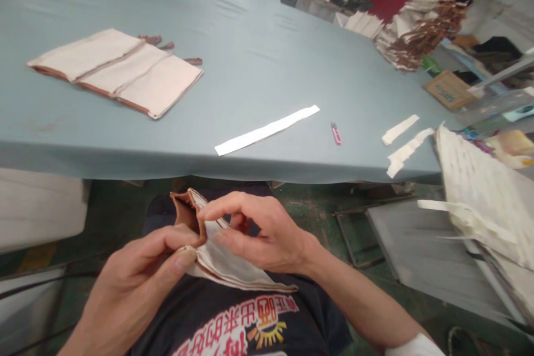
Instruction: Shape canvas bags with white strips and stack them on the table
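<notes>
A cream fabric piece with brown lining, which looks like a sewn pouch, is held over my lap. My left hand pinches its edge between thumb and fingers at the near left corner. My right hand grips the upper edge, index finger along the brown-trimmed seam and thumb on the cream side. Between the two hands the edge gapes, so the brown inside shows. Part of the fabric is hidden behind my fingers.
On the blue-grey table lie flat cream pieces with brown edges, a white strip, pink thread snips and cream scraps. A brown-and-cream stack stands at the far right. A cream fabric pile is near right.
</notes>
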Demonstrator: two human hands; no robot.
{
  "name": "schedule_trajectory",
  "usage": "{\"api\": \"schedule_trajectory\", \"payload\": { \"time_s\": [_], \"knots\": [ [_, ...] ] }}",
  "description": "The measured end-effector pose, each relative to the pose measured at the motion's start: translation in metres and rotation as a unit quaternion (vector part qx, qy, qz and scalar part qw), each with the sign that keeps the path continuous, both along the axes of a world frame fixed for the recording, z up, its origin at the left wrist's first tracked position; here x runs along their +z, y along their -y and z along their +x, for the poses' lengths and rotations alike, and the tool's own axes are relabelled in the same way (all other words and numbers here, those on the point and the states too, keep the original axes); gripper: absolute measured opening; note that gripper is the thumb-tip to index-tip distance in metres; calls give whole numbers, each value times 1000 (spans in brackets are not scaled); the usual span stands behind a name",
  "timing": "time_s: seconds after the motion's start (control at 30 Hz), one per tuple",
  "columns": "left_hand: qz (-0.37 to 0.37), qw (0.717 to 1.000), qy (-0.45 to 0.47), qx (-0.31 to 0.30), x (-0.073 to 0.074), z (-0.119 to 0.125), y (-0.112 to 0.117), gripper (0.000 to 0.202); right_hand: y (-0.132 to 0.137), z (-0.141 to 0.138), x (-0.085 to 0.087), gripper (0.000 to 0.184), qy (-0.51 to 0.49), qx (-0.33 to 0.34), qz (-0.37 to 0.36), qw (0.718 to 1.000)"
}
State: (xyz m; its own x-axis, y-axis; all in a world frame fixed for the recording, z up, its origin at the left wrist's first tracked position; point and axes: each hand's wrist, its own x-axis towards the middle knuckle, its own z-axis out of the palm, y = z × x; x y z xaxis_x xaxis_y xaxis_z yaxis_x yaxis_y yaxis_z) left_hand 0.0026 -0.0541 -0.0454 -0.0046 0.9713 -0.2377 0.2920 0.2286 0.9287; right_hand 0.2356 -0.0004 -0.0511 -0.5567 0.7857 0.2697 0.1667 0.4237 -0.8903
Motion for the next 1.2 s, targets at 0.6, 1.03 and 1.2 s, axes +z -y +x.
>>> {"api": "schedule_trajectory", "payload": {
  "time_s": [0.6, 1.03, 1.2],
  "knots": [
    [47, 994, -22, -93, 0, 0, -5, 34, -9, 9, 32, 24, 205, 65, 317, 924],
    [1, 997, 18, -80, 19, 15, -6, 33, -34, 4, 37, 14, 168, 155, 94, 969],
    [5, 995, -14, -102, 16, 13, -11, 35, -43, 2, 45, 13, 221, 187, 19, 957]
  ]
}}
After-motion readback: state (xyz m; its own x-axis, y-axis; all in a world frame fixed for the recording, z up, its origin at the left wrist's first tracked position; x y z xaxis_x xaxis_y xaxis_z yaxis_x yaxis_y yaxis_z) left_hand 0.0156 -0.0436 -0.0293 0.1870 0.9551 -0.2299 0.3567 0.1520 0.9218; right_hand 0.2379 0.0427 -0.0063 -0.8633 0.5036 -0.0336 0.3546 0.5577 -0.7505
